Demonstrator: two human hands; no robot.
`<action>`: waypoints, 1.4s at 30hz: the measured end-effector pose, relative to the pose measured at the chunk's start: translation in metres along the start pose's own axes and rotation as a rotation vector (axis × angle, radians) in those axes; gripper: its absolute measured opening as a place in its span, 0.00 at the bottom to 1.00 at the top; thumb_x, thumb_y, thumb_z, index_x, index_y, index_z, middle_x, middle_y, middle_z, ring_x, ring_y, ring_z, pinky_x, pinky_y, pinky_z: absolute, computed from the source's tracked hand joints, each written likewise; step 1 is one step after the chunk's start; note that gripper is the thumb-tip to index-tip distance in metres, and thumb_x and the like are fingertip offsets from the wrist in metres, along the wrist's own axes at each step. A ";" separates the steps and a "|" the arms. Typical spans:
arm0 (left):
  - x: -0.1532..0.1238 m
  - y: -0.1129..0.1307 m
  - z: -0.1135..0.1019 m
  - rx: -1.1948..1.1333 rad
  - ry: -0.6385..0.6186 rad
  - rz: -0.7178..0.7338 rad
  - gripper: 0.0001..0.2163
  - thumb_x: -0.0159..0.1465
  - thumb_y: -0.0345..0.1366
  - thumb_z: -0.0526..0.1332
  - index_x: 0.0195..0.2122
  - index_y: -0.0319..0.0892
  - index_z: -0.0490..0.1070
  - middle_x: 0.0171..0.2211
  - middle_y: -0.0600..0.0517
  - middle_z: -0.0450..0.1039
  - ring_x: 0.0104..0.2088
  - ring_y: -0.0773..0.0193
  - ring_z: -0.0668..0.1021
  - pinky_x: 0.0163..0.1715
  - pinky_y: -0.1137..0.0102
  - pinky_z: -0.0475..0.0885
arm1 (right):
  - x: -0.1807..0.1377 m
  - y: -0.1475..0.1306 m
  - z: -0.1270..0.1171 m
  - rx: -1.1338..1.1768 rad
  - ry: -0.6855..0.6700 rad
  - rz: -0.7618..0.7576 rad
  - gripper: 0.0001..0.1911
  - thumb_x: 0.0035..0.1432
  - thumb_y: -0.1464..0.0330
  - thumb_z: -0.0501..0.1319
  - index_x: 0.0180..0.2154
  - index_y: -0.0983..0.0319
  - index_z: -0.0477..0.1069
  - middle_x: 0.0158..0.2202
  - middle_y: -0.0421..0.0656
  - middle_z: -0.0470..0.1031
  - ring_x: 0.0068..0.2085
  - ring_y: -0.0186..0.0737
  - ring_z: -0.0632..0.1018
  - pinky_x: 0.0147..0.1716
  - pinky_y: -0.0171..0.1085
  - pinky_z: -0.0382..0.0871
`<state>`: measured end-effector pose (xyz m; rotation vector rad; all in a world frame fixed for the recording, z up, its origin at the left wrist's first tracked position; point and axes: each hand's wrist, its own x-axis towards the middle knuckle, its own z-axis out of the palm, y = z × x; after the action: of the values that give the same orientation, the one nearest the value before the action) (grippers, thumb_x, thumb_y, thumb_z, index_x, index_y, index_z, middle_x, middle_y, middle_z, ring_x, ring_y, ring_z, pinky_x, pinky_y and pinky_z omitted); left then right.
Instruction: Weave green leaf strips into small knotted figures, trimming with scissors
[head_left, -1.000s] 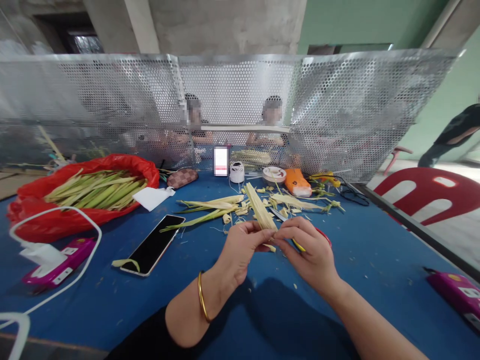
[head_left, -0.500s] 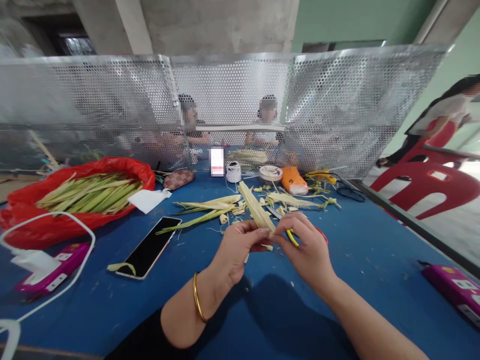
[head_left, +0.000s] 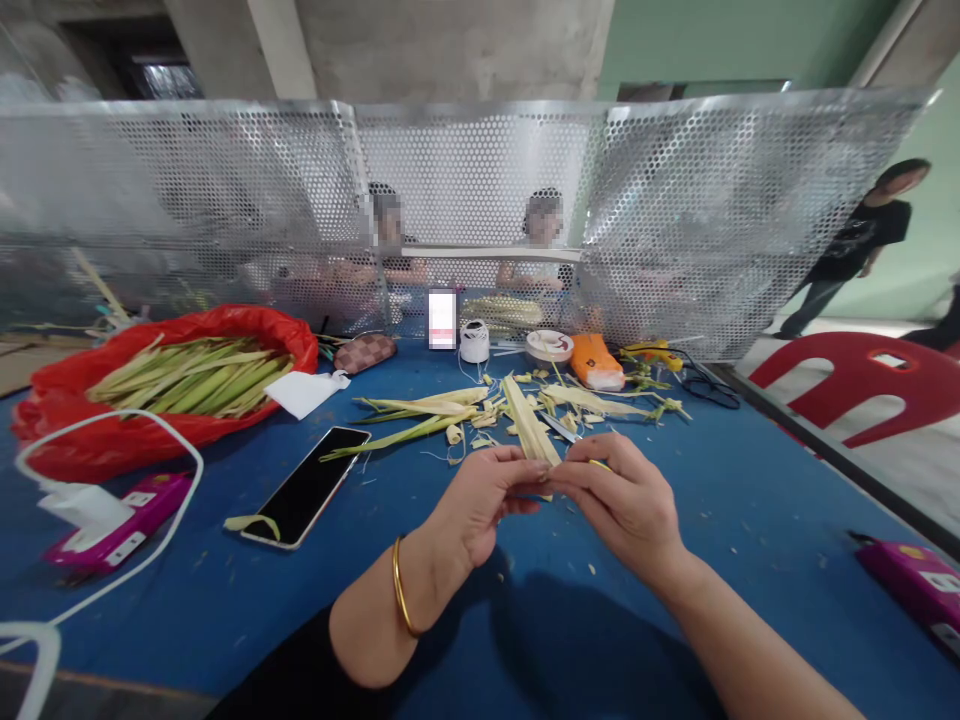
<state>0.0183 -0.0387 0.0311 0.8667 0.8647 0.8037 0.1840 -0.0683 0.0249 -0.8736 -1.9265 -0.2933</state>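
A pale, flat corn husk [head_left: 529, 420] points away from me, its near end pinched between my two hands. My left hand [head_left: 487, 500], with a gold bangle at the wrist, grips it with thumb and fingers. The fingers of my right hand [head_left: 622, 495] close on the same end from the right. Partly hidden behind my right hand lie scissors [head_left: 561, 428] with a bit of yellow handle showing. Husk scraps [head_left: 480, 415] and longer green-tipped strips [head_left: 420, 408] lie just beyond my hands on the blue table [head_left: 300, 620].
At left are a red bag [head_left: 60, 400] of husks, a phone [head_left: 307, 490] and a purple power strip [head_left: 120, 520] with a white cable. Thread [head_left: 474, 342], a tape roll [head_left: 549, 346] and an orange packet [head_left: 596, 360] stand before a perforated metal screen [head_left: 480, 150]. People sit behind it.
The husk points more steeply away from me, and my right hand has shifted over the scissors. The view has turned slightly left. At right, a different person in black is visible.
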 end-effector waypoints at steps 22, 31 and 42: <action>-0.002 -0.002 0.012 0.109 0.090 0.170 0.07 0.48 0.34 0.70 0.26 0.36 0.77 0.26 0.50 0.77 0.26 0.68 0.75 0.30 0.73 0.71 | 0.003 0.001 0.001 0.387 -0.143 0.612 0.06 0.54 0.70 0.62 0.26 0.60 0.68 0.32 0.40 0.68 0.38 0.40 0.71 0.39 0.39 0.64; -0.004 0.000 0.011 0.149 -0.006 0.138 0.07 0.50 0.34 0.67 0.28 0.37 0.79 0.27 0.49 0.77 0.29 0.66 0.76 0.32 0.73 0.70 | 0.005 0.001 0.004 0.963 -0.104 1.059 0.19 0.45 0.66 0.69 0.37 0.60 0.64 0.25 0.34 0.69 0.27 0.34 0.72 0.31 0.36 0.68; -0.002 0.004 0.007 0.107 0.012 0.073 0.08 0.47 0.32 0.69 0.28 0.36 0.79 0.26 0.49 0.77 0.27 0.67 0.76 0.31 0.73 0.70 | 0.002 0.003 0.007 0.698 0.006 0.859 0.17 0.45 0.68 0.70 0.36 0.58 0.66 0.27 0.35 0.65 0.29 0.35 0.69 0.31 0.36 0.67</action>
<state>0.0227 -0.0405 0.0374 0.9939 0.8968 0.8325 0.1809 -0.0616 0.0223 -1.0921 -1.3198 0.8310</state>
